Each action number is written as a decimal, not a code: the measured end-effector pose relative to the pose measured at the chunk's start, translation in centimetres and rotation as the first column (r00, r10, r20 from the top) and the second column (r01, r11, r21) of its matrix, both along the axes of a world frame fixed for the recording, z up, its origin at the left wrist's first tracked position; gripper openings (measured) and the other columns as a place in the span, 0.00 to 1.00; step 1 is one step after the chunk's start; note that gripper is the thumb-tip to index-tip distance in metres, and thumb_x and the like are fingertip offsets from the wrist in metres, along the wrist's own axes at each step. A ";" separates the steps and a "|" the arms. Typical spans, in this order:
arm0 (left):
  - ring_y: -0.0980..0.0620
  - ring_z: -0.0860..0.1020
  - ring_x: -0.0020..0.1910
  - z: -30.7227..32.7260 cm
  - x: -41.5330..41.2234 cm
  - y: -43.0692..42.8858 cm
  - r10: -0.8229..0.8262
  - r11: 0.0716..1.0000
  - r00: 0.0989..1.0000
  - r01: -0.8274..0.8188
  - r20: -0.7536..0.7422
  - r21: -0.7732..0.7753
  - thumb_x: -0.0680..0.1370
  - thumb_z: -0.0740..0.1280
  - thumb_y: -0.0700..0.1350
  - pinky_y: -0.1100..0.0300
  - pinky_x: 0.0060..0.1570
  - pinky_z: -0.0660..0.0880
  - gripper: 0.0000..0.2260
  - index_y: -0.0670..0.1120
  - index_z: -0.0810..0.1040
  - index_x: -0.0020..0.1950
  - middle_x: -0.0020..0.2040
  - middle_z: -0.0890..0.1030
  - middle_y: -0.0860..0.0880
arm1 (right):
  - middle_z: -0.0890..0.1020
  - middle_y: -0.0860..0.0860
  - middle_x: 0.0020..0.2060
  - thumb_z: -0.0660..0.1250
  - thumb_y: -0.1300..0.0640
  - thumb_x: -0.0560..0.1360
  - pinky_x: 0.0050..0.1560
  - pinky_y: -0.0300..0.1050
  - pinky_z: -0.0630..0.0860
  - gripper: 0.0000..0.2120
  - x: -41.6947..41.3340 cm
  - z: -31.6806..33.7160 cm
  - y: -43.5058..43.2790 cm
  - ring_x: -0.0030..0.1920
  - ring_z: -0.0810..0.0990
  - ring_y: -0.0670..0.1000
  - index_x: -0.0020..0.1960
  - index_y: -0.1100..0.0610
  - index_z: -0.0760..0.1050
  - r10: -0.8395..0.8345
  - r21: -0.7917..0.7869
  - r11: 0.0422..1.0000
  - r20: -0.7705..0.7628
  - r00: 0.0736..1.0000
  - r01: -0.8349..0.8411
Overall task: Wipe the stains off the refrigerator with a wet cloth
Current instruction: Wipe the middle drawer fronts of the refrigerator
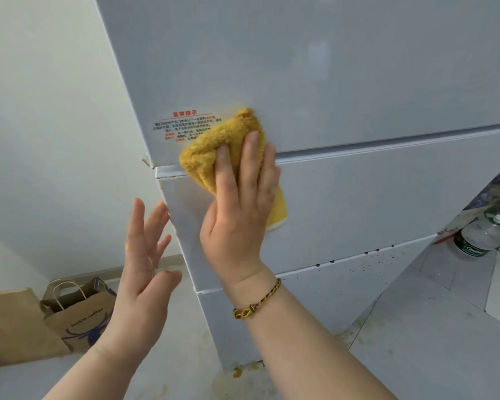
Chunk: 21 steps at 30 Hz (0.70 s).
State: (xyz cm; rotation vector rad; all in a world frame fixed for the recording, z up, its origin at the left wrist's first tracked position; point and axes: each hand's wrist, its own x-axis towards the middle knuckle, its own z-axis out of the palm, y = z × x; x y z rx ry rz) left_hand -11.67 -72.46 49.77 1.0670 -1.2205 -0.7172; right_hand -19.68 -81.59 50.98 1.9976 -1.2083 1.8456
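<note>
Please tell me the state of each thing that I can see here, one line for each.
Refrigerator: doors shut, dark specks on the lowest panel.
Cloth: folded, pressed against the refrigerator.
Right hand: flat, pressing the cloth.
Left hand: open, holding nothing.
Sticker: partly covered by the cloth.
Paper bag: upright, top open.
Bottle: cap on.

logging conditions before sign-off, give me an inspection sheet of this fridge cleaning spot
surface: white refrigerator front, dark specks on its lower panel, yellowish stain at its foot
job's things: yellow cloth pressed on the door seam, partly covering a notice sticker
clutter: paper bag on the floor, water bottle at the right edge
grips: left hand open, holding nothing; right hand flat on the cloth
cables: nothing seen
surroundings: white wall, pale floor
</note>
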 end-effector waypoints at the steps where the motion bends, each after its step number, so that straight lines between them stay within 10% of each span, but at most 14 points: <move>1: 0.63 0.65 0.68 0.2 0.1 0.1 0.007 1.000 1.000 -0.007 -0.006 0.004 0.59 0.59 0.47 0.65 0.65 0.65 0.36 0.65 0.54 0.66 0.66 0.68 0.64 | 0.60 0.53 0.67 0.40 0.57 0.81 0.74 0.50 0.46 0.18 0.5 -0.7 0.1 0.75 0.40 0.50 0.66 0.54 0.61 -0.006 -0.065 0.998 -0.090 0.996 0.000; 10: 0.61 0.68 0.66 1.6 2.5 0.3 -0.070 0.997 0.993 0.066 0.096 0.046 0.60 0.59 0.47 0.68 0.63 0.66 0.35 0.64 0.56 0.67 0.63 0.73 0.61 | 0.68 0.46 0.62 0.46 0.61 0.81 0.71 0.48 0.55 0.16 -5.2 -6.7 -1.7 0.72 0.56 0.53 0.63 0.50 0.67 -0.152 -0.392 0.912 -0.600 0.786 -0.123; 16: 0.64 0.65 0.68 1.2 1.6 0.2 -0.045 0.998 0.994 0.040 0.099 0.051 0.59 0.59 0.49 0.71 0.63 0.65 0.35 0.62 0.59 0.66 0.64 0.70 0.69 | 0.58 0.52 0.72 0.48 0.60 0.80 0.74 0.49 0.50 0.17 -4.2 -3.4 -3.2 0.75 0.49 0.52 0.66 0.51 0.65 -0.192 -0.430 0.903 -0.385 0.903 0.009; 21: 0.68 0.62 0.67 1.3 0.7 0.0 0.002 0.999 0.982 -0.011 0.190 0.046 0.59 0.58 0.50 0.75 0.61 0.65 0.36 0.63 0.57 0.68 0.61 0.65 0.74 | 0.57 0.49 0.72 0.46 0.60 0.80 0.74 0.47 0.47 0.18 -5.1 -12.2 -2.2 0.75 0.49 0.53 0.68 0.52 0.60 -0.171 -0.358 0.925 -0.696 0.697 -0.131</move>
